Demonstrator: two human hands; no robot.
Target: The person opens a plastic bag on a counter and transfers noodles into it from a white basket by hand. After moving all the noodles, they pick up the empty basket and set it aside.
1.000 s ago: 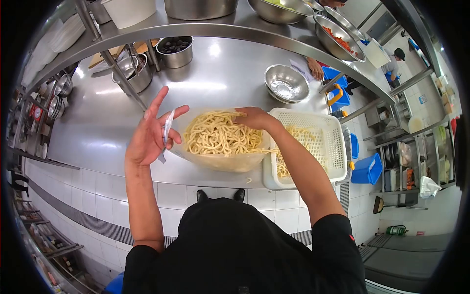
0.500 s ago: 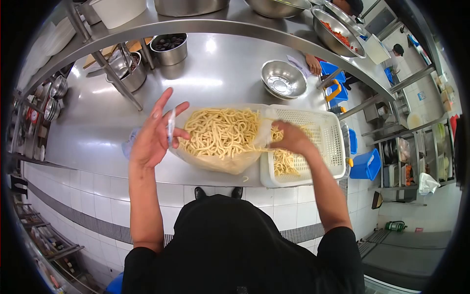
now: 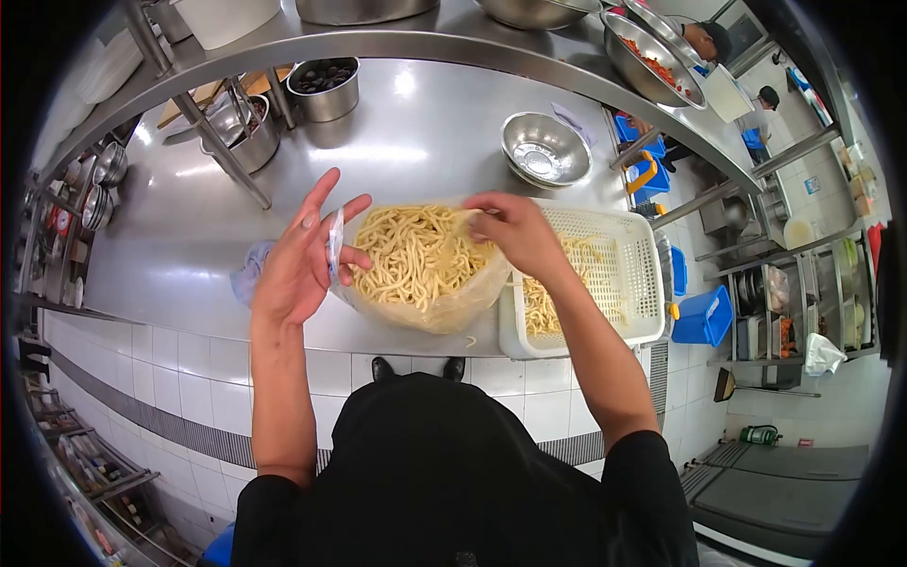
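A clear plastic bag [image 3: 452, 315] full of thick pale-yellow noodles [image 3: 416, 255] sits on the steel table. At its left rim is my left hand [image 3: 304, 257], fingers spread apart, with a strip of whitish plastic lying across them. Over the bag's upper right side reaches my right hand [image 3: 515, 231], palm down with fingers curled. Its fingertips are at the noodles and slightly blurred, so what they pinch is hidden. Against the bag's right side stands a white perforated basket [image 3: 645, 274], with more noodles in its left part.
A steel bowl [image 3: 546, 151] stands behind the basket. Pots [image 3: 323, 92] are at the back left, and crumpled plastic [image 3: 251, 272] lies left of my left hand. A steel shelf [image 3: 425, 41] with bowls crosses overhead. Another person [image 3: 704, 42] is beyond it.
My right hand has moved left from the basket's edge to above the noodles in the bag. My left hand stays at the rim. Another person's hand beyond the bowl has shifted right.
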